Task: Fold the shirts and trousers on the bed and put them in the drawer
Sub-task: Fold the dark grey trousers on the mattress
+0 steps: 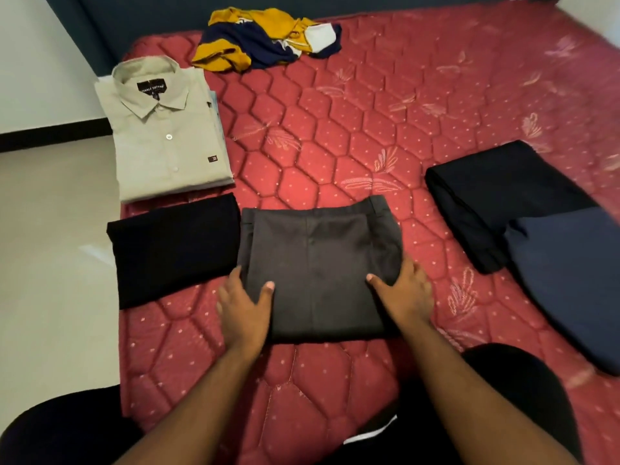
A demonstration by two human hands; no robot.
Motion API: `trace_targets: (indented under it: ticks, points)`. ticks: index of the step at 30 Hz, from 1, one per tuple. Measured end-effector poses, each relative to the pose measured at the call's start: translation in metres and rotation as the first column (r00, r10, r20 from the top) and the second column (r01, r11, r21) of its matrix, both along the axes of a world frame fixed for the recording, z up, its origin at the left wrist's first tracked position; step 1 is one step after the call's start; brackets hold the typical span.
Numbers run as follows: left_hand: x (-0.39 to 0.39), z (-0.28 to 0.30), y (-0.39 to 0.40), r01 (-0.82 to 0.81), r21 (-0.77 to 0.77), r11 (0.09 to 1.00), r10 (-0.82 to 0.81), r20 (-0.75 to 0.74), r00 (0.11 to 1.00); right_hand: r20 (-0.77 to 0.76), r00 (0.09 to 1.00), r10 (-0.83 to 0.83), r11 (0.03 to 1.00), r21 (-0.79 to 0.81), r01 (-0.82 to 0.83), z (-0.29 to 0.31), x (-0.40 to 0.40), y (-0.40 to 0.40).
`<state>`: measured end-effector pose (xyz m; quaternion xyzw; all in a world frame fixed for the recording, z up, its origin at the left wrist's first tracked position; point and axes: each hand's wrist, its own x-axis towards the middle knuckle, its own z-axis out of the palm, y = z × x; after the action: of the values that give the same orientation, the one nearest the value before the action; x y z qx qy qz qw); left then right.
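Folded grey trousers point(318, 263) lie on the red quilted mattress point(369, 112) in front of me. My left hand point(243, 307) grips their left edge, thumb on top and fingers tucked under the fabric. My right hand point(402, 293) grips the right edge the same way. A folded black garment point(171, 250) lies just left of them. Behind it sits a folded beige shirt point(167, 135) on a small stack. At the right lie folded black trousers point(496, 203) and a navy garment point(570, 283). A crumpled yellow and navy shirt point(261, 38) lies at the far edge.
The mattress's left edge drops to a pale tiled floor point(50, 246). A dark headboard point(134, 15) runs along the far side. My knees in dark clothing show at the bottom. No drawer is in view.
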<state>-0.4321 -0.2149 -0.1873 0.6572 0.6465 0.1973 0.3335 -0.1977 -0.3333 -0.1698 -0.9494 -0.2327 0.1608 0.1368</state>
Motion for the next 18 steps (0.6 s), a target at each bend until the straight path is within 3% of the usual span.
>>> trace_targets:
  ticks: [2,5,7,11,14,16,18]
  points:
    - [0.0,-0.003,-0.001,-0.031,-0.088,0.996,0.03,-0.013,0.999,-0.12,0.987,-0.11,0.992,0.051,0.116,0.0,-0.004,-0.012]
    - [0.003,0.007,0.003,-0.009,-0.149,0.989,0.031,0.149,0.988,-0.41,0.902,-0.133,0.953,0.197,0.23,0.003,-0.004,-0.011]
    - [0.003,0.013,0.004,-0.034,-0.249,0.968,0.089,0.214,0.973,-0.503,0.849,-0.162,0.914,0.248,0.321,0.01,0.002,-0.009]
    - [-0.011,0.007,-0.016,0.009,-0.488,0.873,0.134,0.259,0.957,-0.39,0.914,-0.115,0.956,0.207,0.208,0.017,0.01,-0.025]
    - [-0.026,0.005,-0.045,0.004,-0.422,0.907,0.097,0.217,0.971,-0.42,0.902,-0.098,0.989,0.057,0.135,0.005,0.002,-0.049]
    - [-0.023,0.011,-0.051,0.054,-0.398,0.916,0.061,0.272,0.96,-0.425,0.895,-0.139,0.976,0.095,0.197,0.002,-0.003,-0.051]
    - [-0.015,0.019,-0.04,0.106,-0.355,0.929,0.013,0.318,0.948,-0.499,0.839,-0.216,0.903,0.225,0.366,0.006,-0.017,-0.047]
